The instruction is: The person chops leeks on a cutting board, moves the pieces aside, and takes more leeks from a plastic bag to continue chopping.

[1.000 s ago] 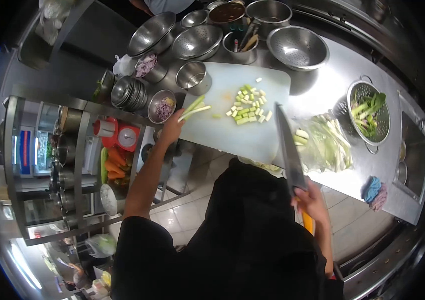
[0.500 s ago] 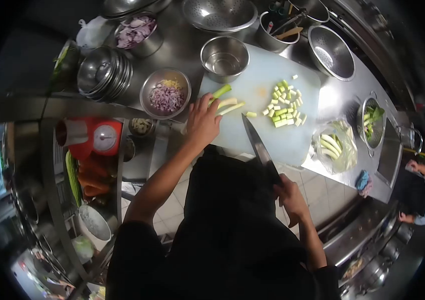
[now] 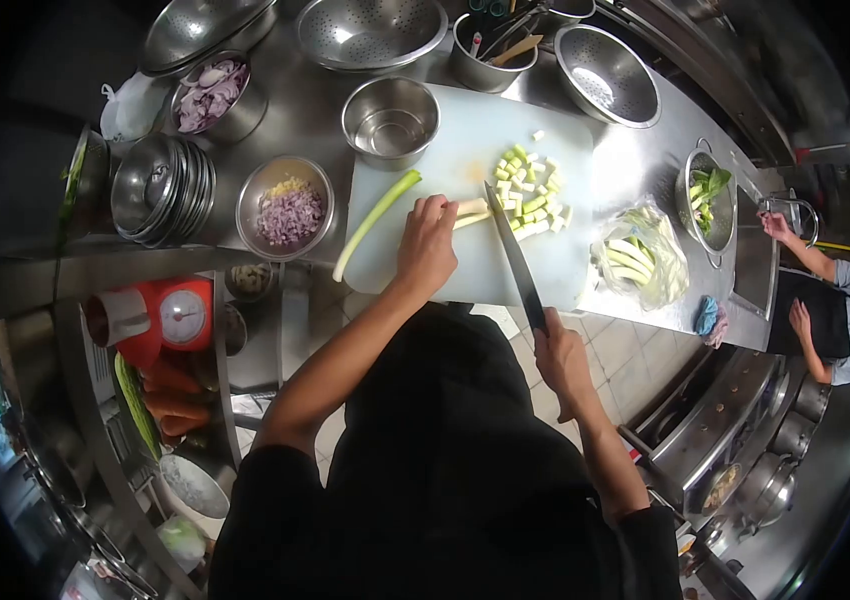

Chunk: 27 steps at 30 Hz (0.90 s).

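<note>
My left hand (image 3: 428, 245) is closed over pale green vegetable stalks (image 3: 471, 207), pressing them on the white cutting board (image 3: 385, 275). My right hand (image 3: 563, 360) grips a kitchen knife (image 3: 519, 262) by its handle. The knife's blade lies across the right ends of the held stalks, its tip pointing away from me. Just beyond the blade is a spread of short cut pieces (image 3: 542, 203) in green and white. One long, loose stalk (image 3: 377, 225) rests at the board's left side, apart from my fingers.
A steel pot (image 3: 391, 122) stands on the board's far left corner. Left of the board is a bowl of chopped onion (image 3: 288, 212). A plastic bag of stalks (image 3: 642, 258) and a colander with greens (image 3: 707, 200) sit right. Another person (image 3: 825, 310) stands far right.
My left hand has moved right along the board with the stalks, leaving one long stalk behind. The knife has come onto the held stalks' ends. The whole view has shifted left.
</note>
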Tool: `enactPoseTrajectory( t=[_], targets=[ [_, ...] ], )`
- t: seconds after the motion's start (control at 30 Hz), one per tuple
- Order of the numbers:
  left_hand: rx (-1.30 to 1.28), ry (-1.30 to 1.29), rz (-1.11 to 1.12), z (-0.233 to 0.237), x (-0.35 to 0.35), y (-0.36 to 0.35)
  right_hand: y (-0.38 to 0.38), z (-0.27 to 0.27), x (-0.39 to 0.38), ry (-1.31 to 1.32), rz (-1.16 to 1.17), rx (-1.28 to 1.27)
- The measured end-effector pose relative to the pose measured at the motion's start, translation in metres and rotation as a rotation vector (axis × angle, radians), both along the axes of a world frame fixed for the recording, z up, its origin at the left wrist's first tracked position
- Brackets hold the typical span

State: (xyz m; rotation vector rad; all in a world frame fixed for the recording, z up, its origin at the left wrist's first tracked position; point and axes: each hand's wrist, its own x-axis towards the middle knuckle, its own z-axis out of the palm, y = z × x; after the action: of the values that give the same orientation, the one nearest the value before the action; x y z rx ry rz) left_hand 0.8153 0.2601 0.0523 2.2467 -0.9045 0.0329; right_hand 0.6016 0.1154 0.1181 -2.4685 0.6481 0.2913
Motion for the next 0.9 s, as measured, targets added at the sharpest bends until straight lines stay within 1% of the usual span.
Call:
enactPoseTrajectory(
  t=[0.03, 0.1, 0.23, 0.3, 0.33, 0.4, 0.5, 0.6, 0.7, 0.8, 0.9],
  targets=[
    [0.005, -0.006, 0.0, 0.0, -0.001, -0.001, 0.0, 0.005, 0.001, -0.006, 0.0, 0.005],
    [-0.079, 0.133, 0.016, 0.004, -0.001, -0.001, -0.001, 0.018, 0.004, -0.028, 0.02, -0.098],
    [-0.069, 0.082, 0.0, -0.001, -0.001, -0.006, -0.003, 0.038, 0.003, 0.011, 0.081, -0.106],
    [-0.028, 0.07, 0.0, -0.001, -0.001, -0.008, -0.006, 0.042, 0.002, 0.058, 0.178, -0.113],
    [-0.029, 0.076, 0.003, -0.002, 0.0, -0.008, -0.007, 0.043, 0.003, 0.064, 0.182, -0.114],
    [-0.093, 0.008, -0.003, -0.005, 0.0, -0.007, -0.009, 0.043, 0.006, 0.132, 0.213, -0.106],
    [-0.091, 0.017, -0.04, -0.006, 0.002, -0.005, -0.009, 0.033, 0.025, 0.127, 0.233, -0.085],
    [-0.081, 0.022, -0.052, -0.008, 0.003, -0.005, -0.012, -0.012, 0.053, 0.084, 0.223, -0.079],
    [-0.114, 0.062, -0.015, -0.005, 0.001, -0.006, -0.011, -0.017, 0.071, 0.073, 0.184, -0.04],
    [-0.174, 0.144, 0.028, -0.001, 0.001, -0.001, -0.012, -0.001, 0.062, 0.064, 0.16, -0.049],
    [-0.17, 0.154, 0.053, -0.002, 0.002, -0.001, -0.007, 0.038, 0.05, 0.109, 0.233, -0.105]
  ],
)
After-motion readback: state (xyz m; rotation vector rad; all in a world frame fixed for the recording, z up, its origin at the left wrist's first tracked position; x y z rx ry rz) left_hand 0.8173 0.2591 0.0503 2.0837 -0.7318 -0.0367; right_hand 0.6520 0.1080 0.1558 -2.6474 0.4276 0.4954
